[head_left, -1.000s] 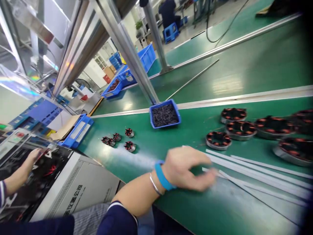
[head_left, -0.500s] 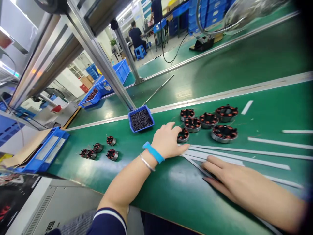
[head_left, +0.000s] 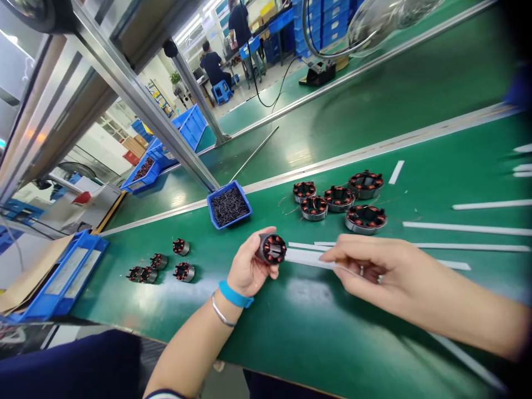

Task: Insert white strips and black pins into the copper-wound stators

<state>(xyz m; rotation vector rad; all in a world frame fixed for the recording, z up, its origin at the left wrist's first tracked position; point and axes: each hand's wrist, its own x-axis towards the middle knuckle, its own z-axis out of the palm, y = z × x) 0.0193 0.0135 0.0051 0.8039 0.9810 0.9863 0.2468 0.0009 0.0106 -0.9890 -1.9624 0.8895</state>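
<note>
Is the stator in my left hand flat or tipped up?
Tipped up: left hand holds the stator off the belt, wound face toward the camera.

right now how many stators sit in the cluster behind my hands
5 stators: back left, front left, middle, back right, front right. A sixth stator is in the left hand; the right hand holds a white strip.

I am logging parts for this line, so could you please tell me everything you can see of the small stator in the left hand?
The stator is a small, dark, round, metal-looking ring with copper-red coils around a hollow centre. The left hand grips it above the green table, open face tilted toward the camera. A white strip, pinched by the right hand, reaches its edge; contact is unclear.
</note>
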